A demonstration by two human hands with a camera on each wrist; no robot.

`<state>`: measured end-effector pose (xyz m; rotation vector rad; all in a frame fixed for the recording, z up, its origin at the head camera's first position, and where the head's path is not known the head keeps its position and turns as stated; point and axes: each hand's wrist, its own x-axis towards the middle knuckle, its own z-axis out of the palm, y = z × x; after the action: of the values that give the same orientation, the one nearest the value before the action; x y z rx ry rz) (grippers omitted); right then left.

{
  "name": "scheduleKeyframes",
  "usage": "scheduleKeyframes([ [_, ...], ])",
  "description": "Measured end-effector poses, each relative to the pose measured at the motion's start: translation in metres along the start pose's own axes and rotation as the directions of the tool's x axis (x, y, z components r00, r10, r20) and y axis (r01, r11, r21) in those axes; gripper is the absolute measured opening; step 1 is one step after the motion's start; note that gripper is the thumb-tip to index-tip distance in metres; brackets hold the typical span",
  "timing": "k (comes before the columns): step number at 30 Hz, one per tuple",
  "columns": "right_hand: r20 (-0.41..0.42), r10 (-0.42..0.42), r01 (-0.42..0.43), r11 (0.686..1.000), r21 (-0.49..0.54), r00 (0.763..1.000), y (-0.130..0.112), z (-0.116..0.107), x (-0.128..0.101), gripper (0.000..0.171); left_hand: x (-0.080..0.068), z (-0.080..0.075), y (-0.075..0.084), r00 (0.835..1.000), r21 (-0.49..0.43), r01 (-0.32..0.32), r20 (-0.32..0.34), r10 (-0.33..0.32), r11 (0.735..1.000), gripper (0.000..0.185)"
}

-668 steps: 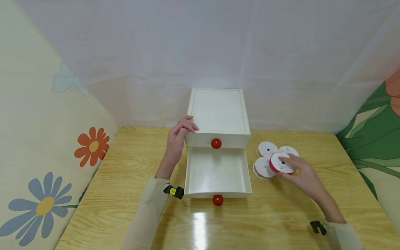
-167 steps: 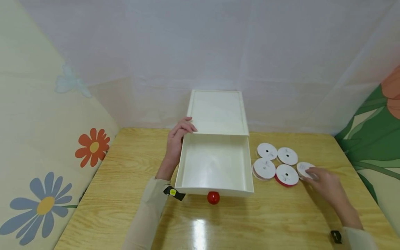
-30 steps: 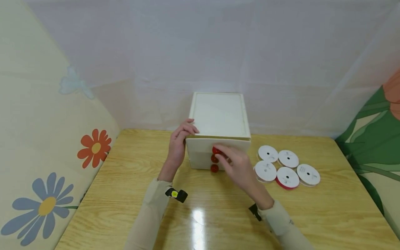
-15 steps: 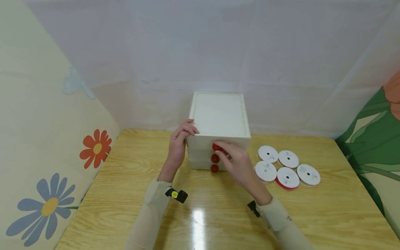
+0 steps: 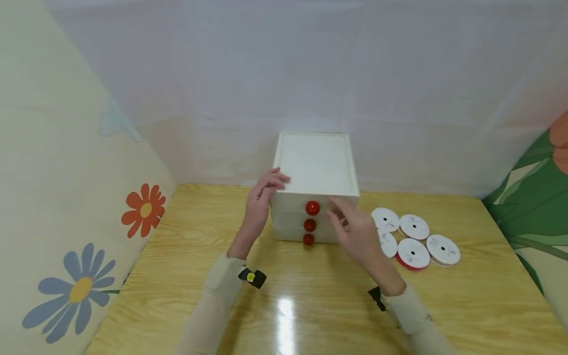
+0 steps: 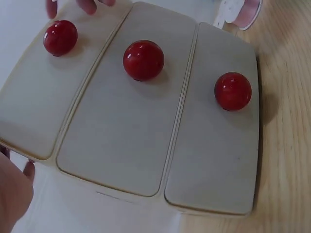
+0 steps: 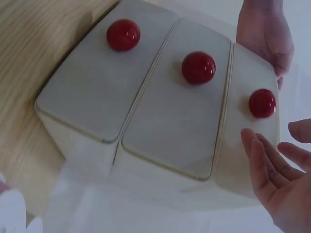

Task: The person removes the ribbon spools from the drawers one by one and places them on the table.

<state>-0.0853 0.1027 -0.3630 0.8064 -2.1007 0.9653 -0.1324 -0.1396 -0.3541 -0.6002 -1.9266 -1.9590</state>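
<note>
The white box (image 5: 316, 185) sits at the back of the table (image 5: 177, 276) with all three drawers pushed in, and the right hand (image 5: 355, 231), which was on the top red knob (image 5: 312, 207) half a second ago, has let go and now hangs just beside the box front with its fingers loose and spread, holding nothing. The left hand (image 5: 262, 202) still rests on the box's top left edge, fingers bent over it. The spools (image 5: 414, 236) lie to the right, where they were before.
</note>
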Motion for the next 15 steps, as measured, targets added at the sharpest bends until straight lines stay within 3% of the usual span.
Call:
scheduleKeyframes([
  [4, -0.107, -0.008, 0.004, 0.999, -0.039, 0.994, 0.009, -0.011, -0.001, 0.031, -0.002, -0.01, 0.005, 0.997, 0.198, 0.07, 0.008, -0.072, 0.978, 0.031],
  [7, -0.16, 0.036, -0.047, 0.996, -0.069, 0.986, 0.018, -0.017, -0.002, 0.029, 0.0, -0.019, 0.012, 0.99, 0.37, 0.13, 0.009, -0.144, 0.92, 0.046],
  [11, -0.137, 0.145, -0.162, 0.979, -0.125, 0.98, 0.033, -0.03, -0.001, 0.039, 0.008, -0.028, 0.026, 0.974, 0.613, 0.141, 0.055, -0.22, 0.778, 0.06],
  [15, 0.016, 0.271, -0.262, 0.943, -0.205, 0.962, 0.049, -0.048, 0.005, 0.062, 0.015, -0.035, 0.039, 0.94, 0.781, 0.132, 0.097, -0.328, 0.61, 0.072],
])
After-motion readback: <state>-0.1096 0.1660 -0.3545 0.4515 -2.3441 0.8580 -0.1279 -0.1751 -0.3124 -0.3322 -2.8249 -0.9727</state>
